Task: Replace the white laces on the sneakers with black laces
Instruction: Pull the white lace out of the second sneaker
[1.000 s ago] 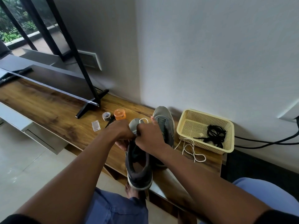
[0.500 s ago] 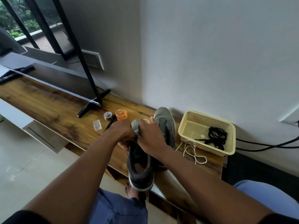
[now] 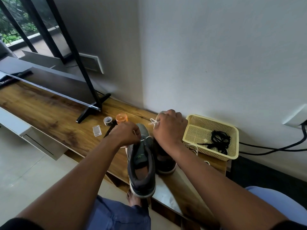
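Nearest us, the grey sneaker (image 3: 141,165) stood heel-out on the edge of the wooden bench (image 3: 49,117), its partner, the second sneaker (image 3: 163,161), touching it on the right. Our left hand (image 3: 124,136) had its fingers curled at the near shoe's eyelets, pinching the white lace (image 3: 153,122). Our right hand (image 3: 169,128) was closed on the same lace a little farther out, where a loop showed above the knuckles.

We judged this the unlacing of the near shoe. To do it well, we would steady the tongue and draw the lace out one eyelet pair at a time, along the line of the holes, so nothing snagged.

A loose white lace (image 3: 193,147) lay beside the second shoe. Beyond it, the black laces (image 3: 219,143) sat coiled in the cream basket (image 3: 211,153), near the wall.

A small pale logo marked the insole, too small to read. We saw no other legible writing.
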Demonstrator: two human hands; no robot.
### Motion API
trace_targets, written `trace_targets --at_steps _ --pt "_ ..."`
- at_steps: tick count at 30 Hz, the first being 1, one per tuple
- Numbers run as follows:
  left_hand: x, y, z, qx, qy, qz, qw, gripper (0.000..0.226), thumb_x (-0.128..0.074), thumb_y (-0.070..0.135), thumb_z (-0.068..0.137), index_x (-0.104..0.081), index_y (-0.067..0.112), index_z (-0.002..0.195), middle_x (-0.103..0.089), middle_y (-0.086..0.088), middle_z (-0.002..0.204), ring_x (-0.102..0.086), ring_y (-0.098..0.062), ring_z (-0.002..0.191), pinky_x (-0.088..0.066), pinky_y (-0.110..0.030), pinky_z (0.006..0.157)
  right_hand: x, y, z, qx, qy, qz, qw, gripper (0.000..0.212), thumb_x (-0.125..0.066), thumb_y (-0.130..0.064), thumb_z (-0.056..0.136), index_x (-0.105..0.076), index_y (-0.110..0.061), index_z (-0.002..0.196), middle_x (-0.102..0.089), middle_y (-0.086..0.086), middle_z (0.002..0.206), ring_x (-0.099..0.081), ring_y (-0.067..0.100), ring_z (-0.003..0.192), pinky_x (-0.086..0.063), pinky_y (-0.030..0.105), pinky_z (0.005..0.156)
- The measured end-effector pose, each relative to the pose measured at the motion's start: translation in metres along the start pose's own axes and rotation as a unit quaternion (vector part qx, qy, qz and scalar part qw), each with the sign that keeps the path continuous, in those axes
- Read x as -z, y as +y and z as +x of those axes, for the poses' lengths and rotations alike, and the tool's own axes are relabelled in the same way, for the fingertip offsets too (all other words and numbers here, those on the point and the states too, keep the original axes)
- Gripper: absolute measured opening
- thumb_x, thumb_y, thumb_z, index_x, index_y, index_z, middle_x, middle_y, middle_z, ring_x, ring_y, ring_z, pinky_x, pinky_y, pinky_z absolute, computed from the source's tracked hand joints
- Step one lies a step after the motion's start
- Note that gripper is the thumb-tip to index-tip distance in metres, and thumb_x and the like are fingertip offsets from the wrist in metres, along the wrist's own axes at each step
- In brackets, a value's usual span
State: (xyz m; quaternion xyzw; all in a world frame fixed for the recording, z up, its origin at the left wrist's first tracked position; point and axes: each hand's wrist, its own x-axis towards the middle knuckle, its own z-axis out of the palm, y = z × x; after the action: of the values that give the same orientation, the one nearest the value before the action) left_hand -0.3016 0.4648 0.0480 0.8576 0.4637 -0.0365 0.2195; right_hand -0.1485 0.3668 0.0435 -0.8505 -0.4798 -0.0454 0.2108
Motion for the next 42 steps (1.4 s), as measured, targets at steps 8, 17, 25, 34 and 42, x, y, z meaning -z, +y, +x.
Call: trace_targets --at_steps 8,17,25,34,42 --pt "-0.006 0.011 0.002 -0.022 0.026 0.061 0.998 0.014 -0.078 0.032 0.087 -0.077 0.029 0.101 -0.070 0.005 0.103 -0.068 -0.016 0.094 -0.061 -0.036 0.080 0.009 -0.011 -0.011 0.117 -0.085 -0.019 0.989 0.032 -0.051 -0.049 0.088 -0.066 -0.021 0.082 -0.058 -0.003 0.069 -0.063 0.025 0.073 -0.035 0.030 0.060" --pt "-0.009 0.014 0.000 -0.018 0.023 0.054 0.998 0.011 -0.077 0.027 0.086 -0.070 0.029 0.078 -0.069 0.004 0.088 -0.069 -0.016 0.084 -0.062 -0.037 0.077 0.008 -0.024 -0.038 0.216 -0.162 -0.097 0.958 0.034 -0.068 -0.042 0.078 -0.040 -0.025 0.065 -0.033 -0.007 0.059 -0.051 0.024 0.064 -0.043 0.037 0.072" --pt "-0.004 0.005 0.003 0.051 0.067 0.039 0.996 0.018 -0.073 0.031 0.087 -0.065 0.016 0.080 -0.070 -0.004 0.078 -0.068 -0.017 0.070 -0.054 -0.030 0.055 -0.001 -0.025 -0.047 0.191 -0.134 -0.104 0.967 0.033 -0.068 -0.025 0.075 -0.039 -0.024 0.061 -0.036 -0.006 0.059 -0.042 0.023 0.060 -0.034 0.037 0.072" --pt "0.000 -0.006 0.005 0.019 0.032 -0.005 0.999 0.012 -0.075 0.025 0.083 -0.068 0.033 0.089 -0.070 0.006 0.098 -0.067 -0.017 0.092 -0.058 -0.035 0.079 -0.002 -0.026 -0.047 0.183 -0.116 -0.105 0.970 0.027 -0.071 -0.028 0.076 -0.046 -0.025 0.066 -0.036 -0.005 0.058 -0.041 0.023 0.057 -0.029 0.038 0.070" --pt "-0.004 0.002 0.005 -0.032 -0.023 -0.005 0.999 0.018 -0.078 0.023 0.079 -0.070 0.036 0.089 -0.064 0.015 0.094 -0.063 -0.005 0.086 -0.060 -0.030 0.075 0.000 -0.026 -0.048 0.181 -0.111 -0.098 0.972 0.031 -0.071 -0.026 0.077 -0.043 -0.025 0.066 -0.032 -0.004 0.057 -0.047 0.025 0.058 -0.031 0.038 0.070"
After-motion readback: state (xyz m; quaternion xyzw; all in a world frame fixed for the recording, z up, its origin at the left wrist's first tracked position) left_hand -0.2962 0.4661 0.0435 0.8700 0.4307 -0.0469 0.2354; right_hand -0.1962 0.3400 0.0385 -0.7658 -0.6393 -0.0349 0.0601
